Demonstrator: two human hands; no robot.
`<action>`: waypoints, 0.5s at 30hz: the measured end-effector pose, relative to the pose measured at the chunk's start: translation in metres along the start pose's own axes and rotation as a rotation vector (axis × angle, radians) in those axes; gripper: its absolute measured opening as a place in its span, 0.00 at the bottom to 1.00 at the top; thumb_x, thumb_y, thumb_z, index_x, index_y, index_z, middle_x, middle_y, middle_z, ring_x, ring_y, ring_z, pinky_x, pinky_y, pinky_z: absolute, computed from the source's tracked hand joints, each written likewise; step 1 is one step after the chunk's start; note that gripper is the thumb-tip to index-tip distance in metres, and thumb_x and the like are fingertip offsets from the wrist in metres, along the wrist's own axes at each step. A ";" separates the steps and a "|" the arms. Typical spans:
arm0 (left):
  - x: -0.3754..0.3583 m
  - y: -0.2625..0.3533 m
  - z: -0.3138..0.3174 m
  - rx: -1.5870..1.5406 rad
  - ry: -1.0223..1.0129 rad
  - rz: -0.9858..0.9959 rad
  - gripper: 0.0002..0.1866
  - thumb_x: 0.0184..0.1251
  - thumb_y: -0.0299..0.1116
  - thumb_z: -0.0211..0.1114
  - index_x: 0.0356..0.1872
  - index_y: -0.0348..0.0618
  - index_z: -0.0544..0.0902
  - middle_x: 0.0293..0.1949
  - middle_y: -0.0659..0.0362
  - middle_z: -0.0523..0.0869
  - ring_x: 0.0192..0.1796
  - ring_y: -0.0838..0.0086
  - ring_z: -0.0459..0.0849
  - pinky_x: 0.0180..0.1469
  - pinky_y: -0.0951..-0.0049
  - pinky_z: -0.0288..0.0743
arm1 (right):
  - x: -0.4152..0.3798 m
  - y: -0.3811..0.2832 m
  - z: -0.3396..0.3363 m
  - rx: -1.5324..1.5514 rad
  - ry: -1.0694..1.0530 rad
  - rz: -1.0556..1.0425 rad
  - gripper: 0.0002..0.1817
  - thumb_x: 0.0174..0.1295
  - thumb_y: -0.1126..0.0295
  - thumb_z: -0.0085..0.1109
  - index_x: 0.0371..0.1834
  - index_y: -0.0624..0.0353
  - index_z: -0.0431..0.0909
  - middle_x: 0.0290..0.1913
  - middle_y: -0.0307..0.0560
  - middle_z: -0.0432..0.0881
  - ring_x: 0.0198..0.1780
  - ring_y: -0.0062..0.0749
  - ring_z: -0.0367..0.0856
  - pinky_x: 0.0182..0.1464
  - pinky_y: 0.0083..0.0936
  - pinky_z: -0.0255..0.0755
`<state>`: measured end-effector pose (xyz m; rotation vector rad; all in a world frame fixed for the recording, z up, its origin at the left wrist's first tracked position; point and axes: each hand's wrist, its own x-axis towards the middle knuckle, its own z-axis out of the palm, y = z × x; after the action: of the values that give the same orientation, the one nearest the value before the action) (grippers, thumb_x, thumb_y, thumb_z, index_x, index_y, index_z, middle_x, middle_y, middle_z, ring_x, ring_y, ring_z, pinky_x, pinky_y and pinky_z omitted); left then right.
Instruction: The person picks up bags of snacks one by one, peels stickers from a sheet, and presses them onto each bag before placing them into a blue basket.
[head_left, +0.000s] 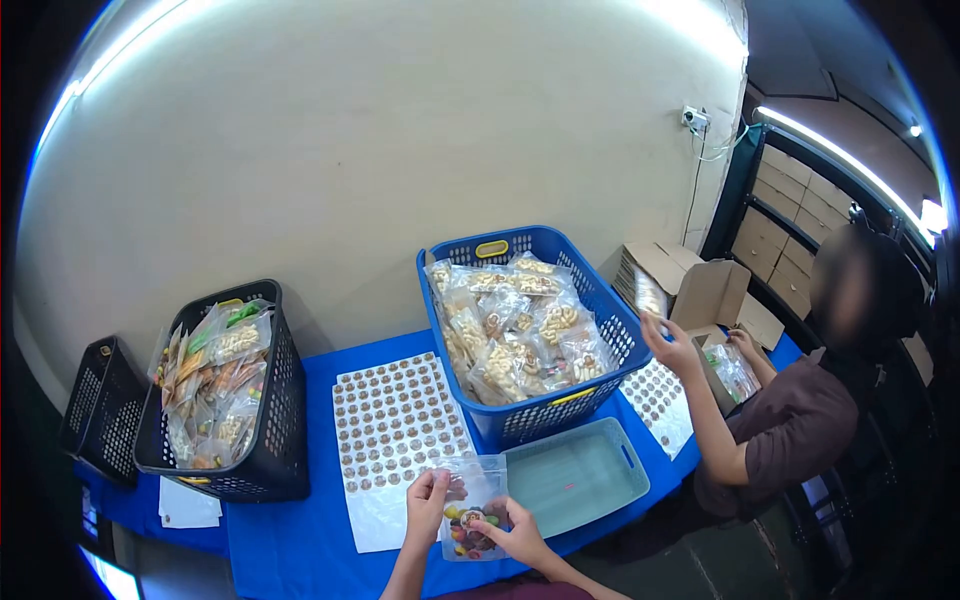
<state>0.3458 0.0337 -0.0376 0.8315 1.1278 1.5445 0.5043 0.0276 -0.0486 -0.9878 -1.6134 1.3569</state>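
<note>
A clear zip bag (476, 478) with colourful round sweets at its bottom is held low in front of me. My left hand (427, 508) is closed on the bag's upper left edge. My right hand (520, 535) grips its lower right side, the thumb lying by a round label (470, 518) on the front. Just behind the bag lies a sheet of round stickers (395, 420), its lower part bare white backing. A shallow grey-green tray (580, 480) stands right of the bag, with a small red mark or scrap on its floor.
A blue basket (530, 425) full of bagged snacks stands behind the tray. On the left are a filled black basket (283, 420) and another black basket (88, 400). At right, a co-worker (780, 430) holds a snack bag (650, 293) beside an open carton (715, 300) and another sticker sheet (660, 405).
</note>
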 end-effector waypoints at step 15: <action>0.013 -0.008 0.076 0.863 -0.346 0.212 0.08 0.61 0.31 0.55 0.33 0.37 0.77 0.27 0.52 0.79 0.29 0.62 0.78 0.34 0.70 0.70 | 0.044 -0.009 -0.105 -0.509 -0.086 -0.339 0.11 0.49 0.65 0.61 0.26 0.62 0.74 0.25 0.46 0.73 0.26 0.36 0.72 0.31 0.28 0.65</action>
<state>0.4143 0.0656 -0.0208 1.7622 1.4785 0.9696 0.5837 0.1060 -0.0239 -0.8882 -2.1383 0.7826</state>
